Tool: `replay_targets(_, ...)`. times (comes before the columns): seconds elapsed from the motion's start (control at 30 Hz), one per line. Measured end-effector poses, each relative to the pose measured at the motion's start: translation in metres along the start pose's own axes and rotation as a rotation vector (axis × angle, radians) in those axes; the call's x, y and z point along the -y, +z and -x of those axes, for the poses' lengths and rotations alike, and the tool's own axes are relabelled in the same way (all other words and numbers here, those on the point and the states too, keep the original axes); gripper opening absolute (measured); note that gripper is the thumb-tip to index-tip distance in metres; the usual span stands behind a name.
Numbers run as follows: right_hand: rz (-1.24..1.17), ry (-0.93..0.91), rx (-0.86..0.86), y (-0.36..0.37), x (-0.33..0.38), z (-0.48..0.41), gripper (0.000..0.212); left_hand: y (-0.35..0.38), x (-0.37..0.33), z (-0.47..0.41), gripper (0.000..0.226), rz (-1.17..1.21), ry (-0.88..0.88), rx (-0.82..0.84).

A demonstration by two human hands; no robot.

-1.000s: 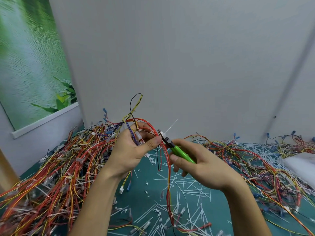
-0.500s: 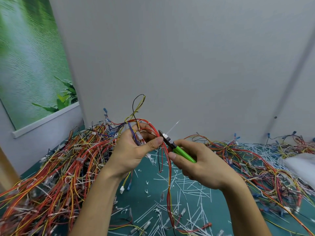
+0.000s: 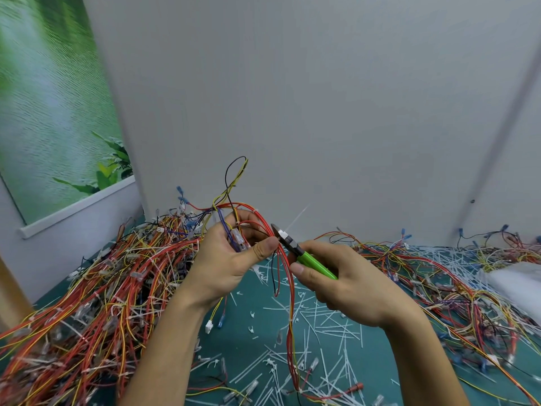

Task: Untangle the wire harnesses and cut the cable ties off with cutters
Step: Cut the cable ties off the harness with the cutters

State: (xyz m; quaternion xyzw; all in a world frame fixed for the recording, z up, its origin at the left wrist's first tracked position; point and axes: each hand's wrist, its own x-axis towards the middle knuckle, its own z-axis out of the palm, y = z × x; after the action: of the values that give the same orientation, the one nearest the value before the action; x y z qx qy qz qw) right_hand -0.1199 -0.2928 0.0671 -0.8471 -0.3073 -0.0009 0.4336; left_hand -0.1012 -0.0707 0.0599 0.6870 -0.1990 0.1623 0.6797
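Note:
My left hand grips a wire harness of red, yellow and black wires, lifted above the green table. Its red strands hang down between my hands to the table. My right hand holds green-handled cutters. The dark jaws of the cutters sit at a white cable tie on the harness, right beside my left thumb. The tie's thin tail sticks up and to the right. Whether the jaws have bitten through the tie is hidden.
A big heap of tangled harnesses fills the left side of the green table. More harnesses lie at the right. Cut white ties litter the middle. A white bag lies far right. A grey wall stands close behind.
Both hands and the held harness have risen slightly. The cutter jaws stay at the white tie beside my left thumb.

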Motion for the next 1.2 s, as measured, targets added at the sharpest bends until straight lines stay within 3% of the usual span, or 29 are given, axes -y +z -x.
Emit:
replay_targets(0.43, 0.001, 0.001, -0.001, -0.003, 0.001, 0.002, 0.017, 0.001, 0.002, -0.001, 0.032, -0.005, 0.022, 0.016)
replay_targets(0.8, -0.086, 0.055, 0.143, -0.011, 0.004, 0.008, 0.02, 0.004, 0.008, -0.002, 0.031, -0.043, -0.029, 0.055)
replay_targets(1.2, -0.082, 0.08, 0.017, 0.001, 0.001, 0.0, 0.022, 0.006, 0.005, -0.003, 0.033, 0.039, -0.043, -0.019)
